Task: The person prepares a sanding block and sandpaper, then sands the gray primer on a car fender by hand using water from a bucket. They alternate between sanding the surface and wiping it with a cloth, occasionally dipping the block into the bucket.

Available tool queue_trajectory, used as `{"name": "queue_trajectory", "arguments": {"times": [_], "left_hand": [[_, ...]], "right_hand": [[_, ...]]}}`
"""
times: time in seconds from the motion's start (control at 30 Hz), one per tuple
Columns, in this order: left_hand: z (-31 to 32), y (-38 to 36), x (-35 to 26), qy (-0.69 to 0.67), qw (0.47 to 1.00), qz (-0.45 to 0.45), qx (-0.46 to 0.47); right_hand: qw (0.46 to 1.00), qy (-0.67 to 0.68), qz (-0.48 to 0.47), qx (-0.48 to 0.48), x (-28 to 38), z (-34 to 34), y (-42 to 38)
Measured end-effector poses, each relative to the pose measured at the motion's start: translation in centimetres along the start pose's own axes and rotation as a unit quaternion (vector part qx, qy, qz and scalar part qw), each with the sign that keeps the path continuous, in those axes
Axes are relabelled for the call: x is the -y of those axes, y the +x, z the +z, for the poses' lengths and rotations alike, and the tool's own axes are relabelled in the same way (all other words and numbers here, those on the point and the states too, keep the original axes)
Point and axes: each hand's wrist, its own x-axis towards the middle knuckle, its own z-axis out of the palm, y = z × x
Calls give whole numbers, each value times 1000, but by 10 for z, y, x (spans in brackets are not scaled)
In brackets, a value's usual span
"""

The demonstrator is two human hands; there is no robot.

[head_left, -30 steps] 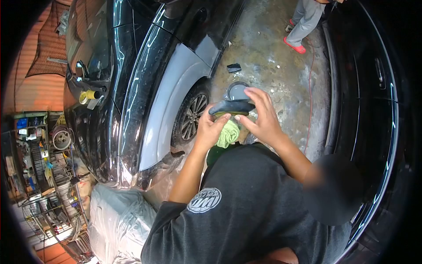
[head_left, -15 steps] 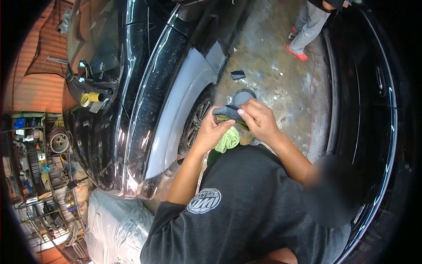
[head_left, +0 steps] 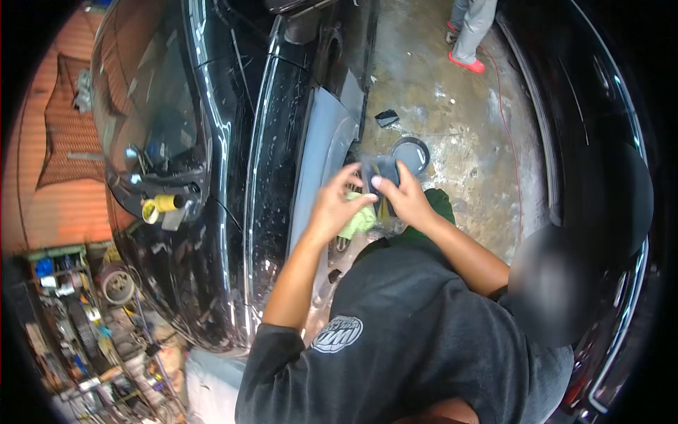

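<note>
My right hand (head_left: 407, 198) grips a dark, flat, flexible piece (head_left: 382, 174) with something olive-yellow beneath it. Just left of that piece, my left hand (head_left: 336, 206) has its fingers apart and curved, slightly blurred, with no piece visibly gripped. A light green cloth (head_left: 359, 222) shows below my left thumb; what supports it is hidden. Beyond my hands, a round dark basin (head_left: 421, 146) is on the floor, and a black scrap (head_left: 386, 118) lies above and left of it.
A black car with a grey fender panel (head_left: 317, 145) stands at left, a yellow tape roll (head_left: 168, 203) on it. Another dark car (head_left: 590, 92) is at right. A person's legs in red shoes (head_left: 467, 64) stand ahead, by a red cord (head_left: 501, 99). Cluttered shelves (head_left: 85, 311) are lower left.
My left hand has come off the dark piece and its fingers have spread. The piece is turned flatter in my right hand. The view has shifted, and more of the basin shows.
</note>
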Motion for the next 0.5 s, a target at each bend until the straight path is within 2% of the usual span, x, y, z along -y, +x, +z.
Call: {"name": "queue_trajectory", "arguments": {"times": [0.03,0.1,0.17,0.23,0.27,0.37,0.4,0.5], "left_hand": [[-17,7,-7,31,999,-4,-16],[-66,35,-20,185,973,87,-102],[-103,68,-53,322,913,176,-180],[-128,104,-72,487,817,237,-196],[-140,123,-67,533,811,186,-155],[-156,138,-45,715,642,276,1],[-158,140,-46,719,638,273,43],[-170,162,-47,742,610,266,77]], "right_hand": [[992,108,51,-39,-4,9,12],[978,175,86,-71,-46,28,52],[960,232,134,-76,-73,46,93],[965,207,123,-99,-74,66,126],[973,195,65,-106,-107,85,157],[966,184,95,-153,-100,106,208],[965,178,86,-175,-103,111,227],[958,163,85,-218,-115,130,268]]}}
